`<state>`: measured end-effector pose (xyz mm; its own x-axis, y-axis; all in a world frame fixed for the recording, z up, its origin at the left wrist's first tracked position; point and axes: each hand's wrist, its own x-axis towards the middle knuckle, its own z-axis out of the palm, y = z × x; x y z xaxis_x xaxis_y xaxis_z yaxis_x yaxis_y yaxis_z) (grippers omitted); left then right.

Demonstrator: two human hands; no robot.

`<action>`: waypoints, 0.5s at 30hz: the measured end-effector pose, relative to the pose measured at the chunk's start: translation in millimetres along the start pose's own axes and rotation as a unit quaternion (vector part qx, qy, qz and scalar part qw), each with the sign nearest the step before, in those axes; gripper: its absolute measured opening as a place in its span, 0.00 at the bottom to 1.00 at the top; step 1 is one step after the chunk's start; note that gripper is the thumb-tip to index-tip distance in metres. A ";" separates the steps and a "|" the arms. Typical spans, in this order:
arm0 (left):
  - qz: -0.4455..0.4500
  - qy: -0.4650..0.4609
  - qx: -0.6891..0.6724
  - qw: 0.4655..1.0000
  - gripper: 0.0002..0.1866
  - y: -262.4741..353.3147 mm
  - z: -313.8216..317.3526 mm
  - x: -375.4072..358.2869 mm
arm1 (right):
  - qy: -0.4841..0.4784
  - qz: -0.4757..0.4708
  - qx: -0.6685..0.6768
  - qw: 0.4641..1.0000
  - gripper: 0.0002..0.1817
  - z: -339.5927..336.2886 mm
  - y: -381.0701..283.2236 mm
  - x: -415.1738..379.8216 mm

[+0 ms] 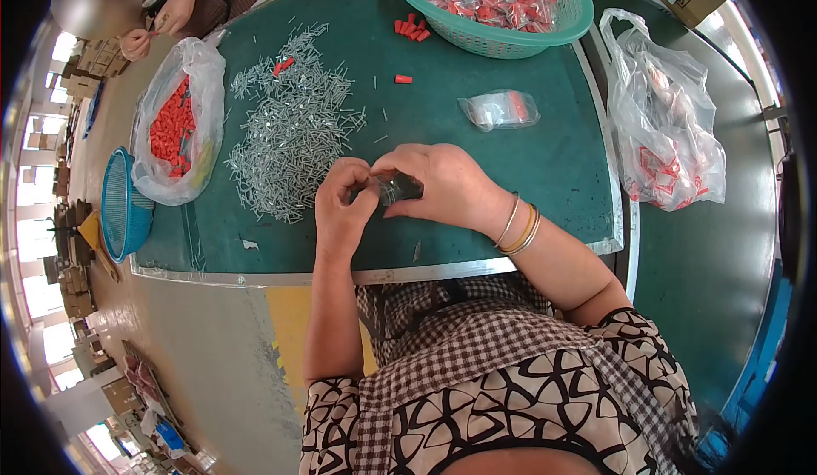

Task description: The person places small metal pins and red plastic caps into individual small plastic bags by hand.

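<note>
A small clear plastic bag (397, 190) is held between my two hands over the near part of the green table. My left hand (343, 205) is closed, pinching the bag's left edge. Curled around its other side, my right hand (447, 184) grips it with thumb and fingers. What lies inside the bag is hard to make out. Just left of my hands spreads a big pile of metal screws or nails (285, 147), with a few red plugs (283, 66) on top. A single red plug (402, 79) and a filled bag (500, 110) lie farther back.
A green basket (494, 42) full of bagged red pieces stands at the back right, beside loose red plugs (412, 27). A plastic sack (204, 75) of red plugs sits left, near a blue basket (113, 207). Another white bag (672, 126) is right. A co-worker's hands (162, 28) are at upper left.
</note>
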<state>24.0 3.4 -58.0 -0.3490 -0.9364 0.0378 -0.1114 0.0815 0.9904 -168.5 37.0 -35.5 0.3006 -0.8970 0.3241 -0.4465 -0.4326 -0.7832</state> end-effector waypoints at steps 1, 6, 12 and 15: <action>-0.001 -0.003 0.001 1.000 0.05 0.2 0.0 -0.5 | -0.009 0.017 0.008 1.000 0.24 -1.8 -2.3 0.2; 0.013 0.013 0.048 0.999 0.05 4.1 0.8 -1.5 | -0.026 0.046 0.021 0.998 0.24 -2.0 -2.5 0.5; 0.087 0.032 0.169 0.981 0.05 19.8 4.6 -0.8 | 0.016 -0.024 -0.061 0.998 0.26 4.2 1.4 -0.5; 0.092 0.037 0.179 0.979 0.06 20.6 4.1 -0.9 | 0.011 -0.031 -0.110 0.993 0.26 5.1 -0.9 -3.4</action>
<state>18.2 7.3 -38.2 -0.3275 -0.9157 0.2331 -0.3767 0.3527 0.8566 -164.8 40.9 -38.5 0.3168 -0.8684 0.3815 -0.6020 -0.4949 -0.6266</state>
